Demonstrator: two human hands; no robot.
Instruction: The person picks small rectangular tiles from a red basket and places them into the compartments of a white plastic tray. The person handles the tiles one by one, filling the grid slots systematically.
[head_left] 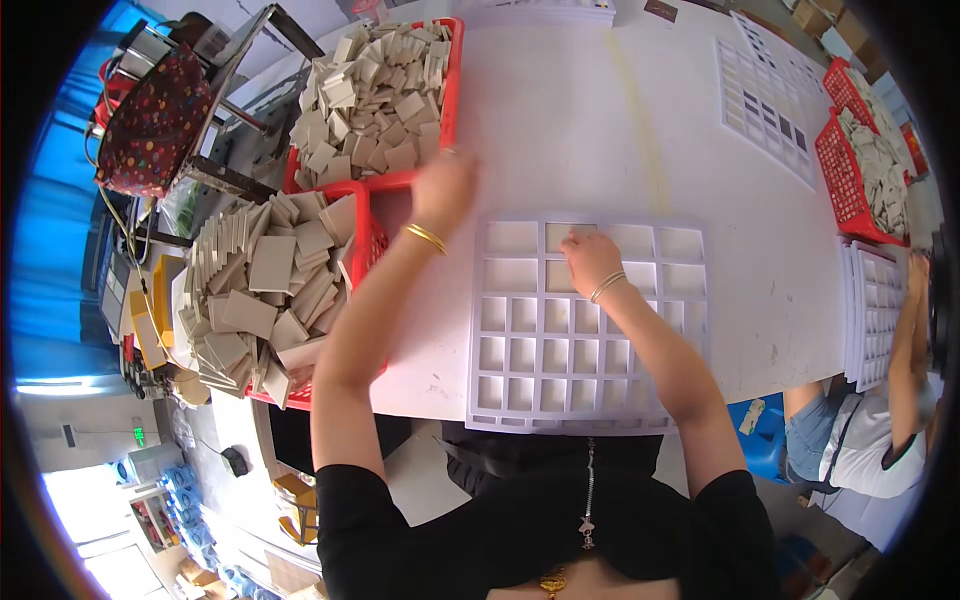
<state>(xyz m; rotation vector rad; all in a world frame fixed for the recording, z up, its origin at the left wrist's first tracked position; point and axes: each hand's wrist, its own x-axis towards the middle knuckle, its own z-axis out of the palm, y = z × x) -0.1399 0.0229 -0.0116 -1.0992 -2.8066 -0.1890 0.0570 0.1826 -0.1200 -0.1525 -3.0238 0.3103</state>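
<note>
A white compartment tray (510, 310) lies in front of me, with larger cells along its far rows and smaller ones nearer me. My right hand (594, 264) is over the far part of it, fingers drawn together at the second column. Beige flat tiles (566, 231) show in the cells around those fingertips; whether the fingers pinch one is hidden. My left hand (445, 190) is smeared by motion beside the far red basket (457, 80), which is heaped with small beige tiles (372, 95). Its fingers cannot be made out.
A nearer red basket (372, 235) holds larger beige tiles (272, 263). Across the white table (560, 120) are another partitioned tray (765, 115) and red baskets (845, 175) of pieces. At right, a person (860, 440) holds a stack of trays (872, 310).
</note>
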